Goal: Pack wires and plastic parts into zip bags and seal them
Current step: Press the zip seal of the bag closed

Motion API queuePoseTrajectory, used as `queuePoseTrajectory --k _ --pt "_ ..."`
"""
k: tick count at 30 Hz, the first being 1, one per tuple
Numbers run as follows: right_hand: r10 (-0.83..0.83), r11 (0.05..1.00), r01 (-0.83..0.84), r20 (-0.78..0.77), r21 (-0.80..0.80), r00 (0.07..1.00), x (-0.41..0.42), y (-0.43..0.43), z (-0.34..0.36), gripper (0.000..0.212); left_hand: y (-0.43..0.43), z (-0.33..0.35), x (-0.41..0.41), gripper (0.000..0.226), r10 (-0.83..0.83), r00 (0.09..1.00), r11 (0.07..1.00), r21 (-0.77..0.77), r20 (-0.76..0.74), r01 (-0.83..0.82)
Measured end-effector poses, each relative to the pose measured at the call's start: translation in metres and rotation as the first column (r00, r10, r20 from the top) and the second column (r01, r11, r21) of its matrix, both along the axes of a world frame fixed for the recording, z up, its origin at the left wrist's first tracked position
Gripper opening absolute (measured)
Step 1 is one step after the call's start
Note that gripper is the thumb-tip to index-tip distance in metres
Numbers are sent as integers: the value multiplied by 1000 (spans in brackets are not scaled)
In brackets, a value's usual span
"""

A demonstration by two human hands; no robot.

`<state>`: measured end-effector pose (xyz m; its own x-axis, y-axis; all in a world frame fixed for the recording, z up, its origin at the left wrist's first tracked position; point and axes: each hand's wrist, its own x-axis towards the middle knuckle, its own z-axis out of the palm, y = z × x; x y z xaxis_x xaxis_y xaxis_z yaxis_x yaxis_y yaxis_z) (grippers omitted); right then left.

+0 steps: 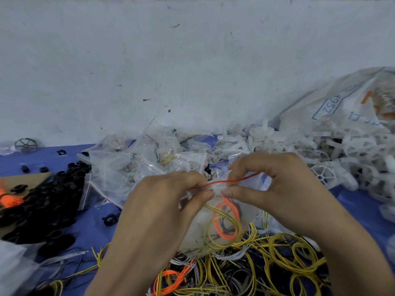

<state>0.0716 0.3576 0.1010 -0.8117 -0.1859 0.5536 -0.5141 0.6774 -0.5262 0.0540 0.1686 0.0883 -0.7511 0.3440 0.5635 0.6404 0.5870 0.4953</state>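
Head view: both hands up over the middle of the desk [359,210], working one clear zip bag [201,229]. Left hand [168,201] pinches the bag's top at the left end of the red zip strip [226,181], thumb tip pressed on the near side. Right hand [280,189] pinches the same strip just beside it, thumb under, fingers curled over the top. The thumb tips nearly touch. The bag hangs below the hands and holds an orange wire loop [225,221] and yellow wire loops [215,233], plus some dark wire; can't tell if the zip is fully closed. Under the bag, at the near edge, lies a loose wire pile [284,265]: mostly yellow, with black, grey and some orange. Behind the hands, toward the far edge, is a heap of filled clear bags [136,167] with red strips. Left side has a pile of black plastic rings [55,201], partly on a cardboard piece [25,178], with an orange wire bundle [9,199] at the left edge. A grey wheel [26,145] sits at the far left against the wall [192,60]. Right side has a heap of white plastic wheels [346,159] spilling from a big white sack [333,97] with blue print, in the far right corner.
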Motion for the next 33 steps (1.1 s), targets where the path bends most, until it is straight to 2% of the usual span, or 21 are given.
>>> queuePoseTrajectory --k 2,6,12,18,23,30,33 --pt "-29 998 32 -75 46 997 1 2 1 14 -1 0 0 33 9 1000 1000 22 -13 -9" --pt "-2 998 6 -64 62 998 2 0 1 19 -3 1 0 21 13 999 1000 -6 -41 -13" --pt "32 995 -29 -24 93 999 0 -1 0 3 -3 1 0 30 -23 997 999 -37 -71 20" --pt "69 993 -64 -45 98 997 2 -4 0 8 -1 0 0 30 -58 998 998 -18 -36 57" --pt "65 991 -56 -71 118 995 0 -10 -1 3 3 0 0 24 -94 994 996 -4 -51 94" --pt "58 993 -54 -33 106 998 2 0 1 21 -1 1 1 20 -90 995 996 -31 -30 89" --pt "62 987 -54 -52 152 997 0 -7 0 14 -1 0 1 19 -71 996 996 -51 -44 69"
